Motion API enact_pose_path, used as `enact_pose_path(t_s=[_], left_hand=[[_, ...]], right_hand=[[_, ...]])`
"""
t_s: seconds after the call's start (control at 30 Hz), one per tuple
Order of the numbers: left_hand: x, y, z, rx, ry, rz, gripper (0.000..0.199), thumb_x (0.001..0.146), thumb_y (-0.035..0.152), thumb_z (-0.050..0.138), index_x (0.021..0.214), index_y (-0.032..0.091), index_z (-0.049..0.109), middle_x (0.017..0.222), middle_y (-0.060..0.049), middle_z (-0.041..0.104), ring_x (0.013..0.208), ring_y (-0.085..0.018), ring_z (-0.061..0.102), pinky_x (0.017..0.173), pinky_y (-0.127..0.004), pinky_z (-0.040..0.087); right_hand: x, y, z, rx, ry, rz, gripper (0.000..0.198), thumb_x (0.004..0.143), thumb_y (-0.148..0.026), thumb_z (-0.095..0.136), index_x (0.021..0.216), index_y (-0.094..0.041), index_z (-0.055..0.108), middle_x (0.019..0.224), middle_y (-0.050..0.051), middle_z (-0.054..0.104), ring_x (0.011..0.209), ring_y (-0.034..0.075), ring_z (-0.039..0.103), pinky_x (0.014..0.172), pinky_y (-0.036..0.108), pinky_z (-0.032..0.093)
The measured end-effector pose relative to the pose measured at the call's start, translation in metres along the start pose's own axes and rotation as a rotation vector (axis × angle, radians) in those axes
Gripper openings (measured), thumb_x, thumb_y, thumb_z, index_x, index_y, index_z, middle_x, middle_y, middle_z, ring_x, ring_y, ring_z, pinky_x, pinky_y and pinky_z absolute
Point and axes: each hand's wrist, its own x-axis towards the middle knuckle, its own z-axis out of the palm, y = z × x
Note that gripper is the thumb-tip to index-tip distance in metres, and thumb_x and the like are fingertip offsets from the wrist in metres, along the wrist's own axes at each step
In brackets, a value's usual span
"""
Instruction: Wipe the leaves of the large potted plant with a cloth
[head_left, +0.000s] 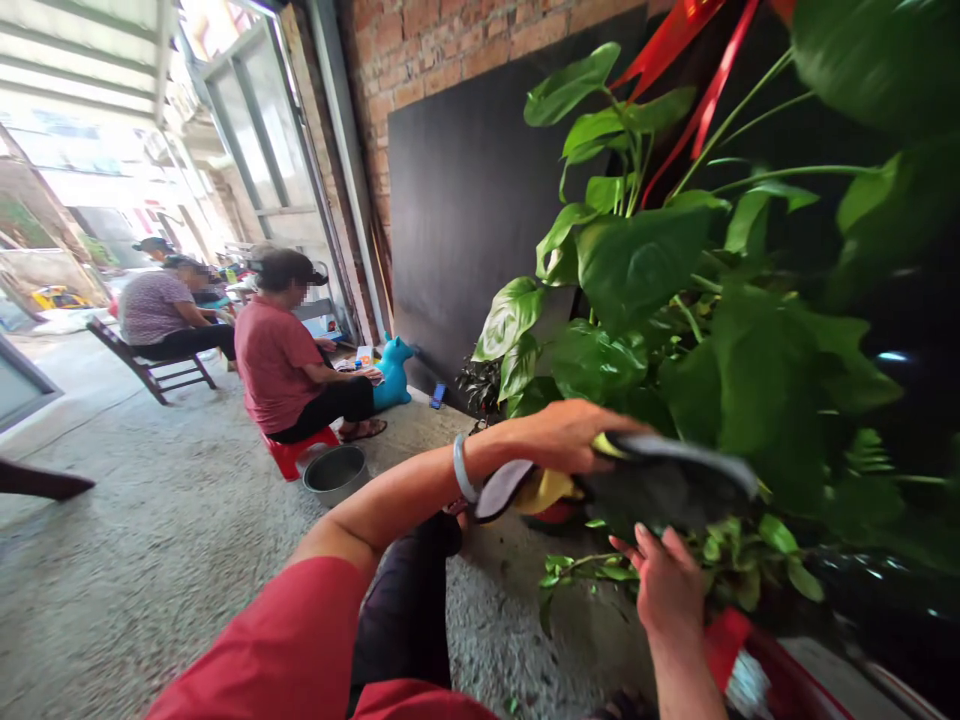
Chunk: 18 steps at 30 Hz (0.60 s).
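Gripping blurred grey-and-yellow item (664, 488), right of lower centre: left hand (559, 437) | right hand (670, 590) beneath, fingers loosely parted, contact unclear | handling apparently under way; amount done or left unclear

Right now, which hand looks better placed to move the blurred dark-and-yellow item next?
Probably the left hand: it holds the dark-and-yellow item from above. The right hand is just below, fingers raised and seemingly gripping nothing; whether it touches the item is unclear.
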Motion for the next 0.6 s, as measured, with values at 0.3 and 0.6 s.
enact_pose_path(t_s=[0.3, 0.6], left_hand=[[-0.003, -0.028, 0.029, 0.154, -0.278, -0.339, 0.054, 0.076, 0.013, 0.070, 0.130, 0.018, 0.067, 0.117, -0.010, 0.074, 0.111, -0.028, 0.069, 0.093, -0.035, 0.055], [0.029, -0.018, 0.005, 0.068, 0.438, -0.166, 0.059, 0.088, 0.020, 0.060, 0.147, 0.021, 0.052, 0.141, -0.007, 0.062, 0.127, -0.024, 0.060, 0.108, -0.036, 0.047]], right_hand=[[0.002, 0.002, -0.001, 0.049, 0.102, 0.101, 0.044, 0.040, -0.039, 0.086, 0.070, -0.021, 0.060, 0.071, 0.000, 0.064, 0.066, 0.019, 0.058, 0.060, 0.037, 0.055], [0.006, 0.004, -0.002, 0.037, 0.089, 0.082, 0.047, 0.042, -0.039, 0.088, 0.067, -0.021, 0.053, 0.062, -0.004, 0.059, 0.055, 0.013, 0.056, 0.055, 0.033, 0.058]])
